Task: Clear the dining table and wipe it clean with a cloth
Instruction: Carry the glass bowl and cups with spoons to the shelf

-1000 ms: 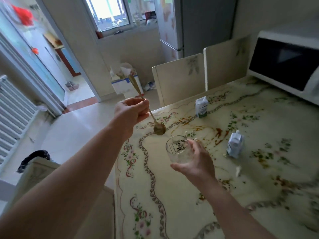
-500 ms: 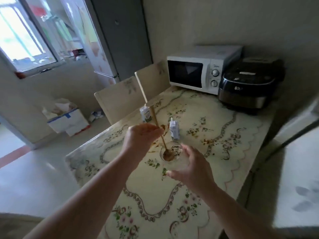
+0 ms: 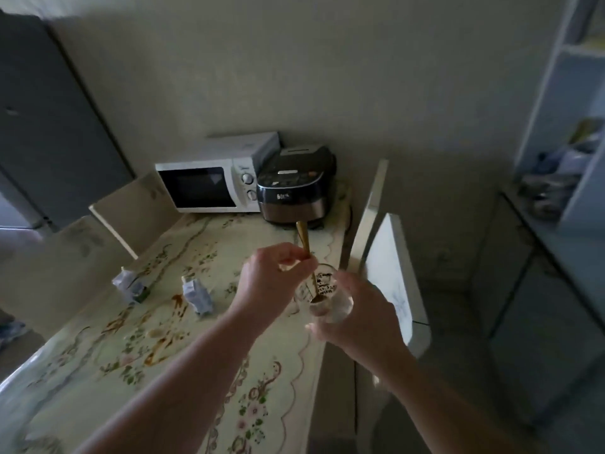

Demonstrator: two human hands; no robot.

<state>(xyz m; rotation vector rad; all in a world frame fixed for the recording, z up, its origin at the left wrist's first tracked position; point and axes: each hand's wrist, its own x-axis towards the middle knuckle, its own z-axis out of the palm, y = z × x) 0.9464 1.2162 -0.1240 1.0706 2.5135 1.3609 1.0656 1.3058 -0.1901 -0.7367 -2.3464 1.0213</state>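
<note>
The left hand (image 3: 271,286) pinches a gold spoon (image 3: 302,237) standing in the glass (image 3: 330,283), which the right hand (image 3: 363,316) grips above the worktop (image 3: 196,404) edge. Two cartons (image 3: 196,294) and brown stains (image 3: 178,304) await clearing (no cloth visible).

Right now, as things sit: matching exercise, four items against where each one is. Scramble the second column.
Things:
1. spoon
2. glass
3. rice cooker
4. carton nearest the hands

Places:
A. lying crumpled on the tablecloth
B. held in the right hand
C. far end of the table, just right of the microwave
D. pinched by the left hand, bowl end down inside the glass

Pairs: 1-D, 2-B, 3-C, 4-A
</note>
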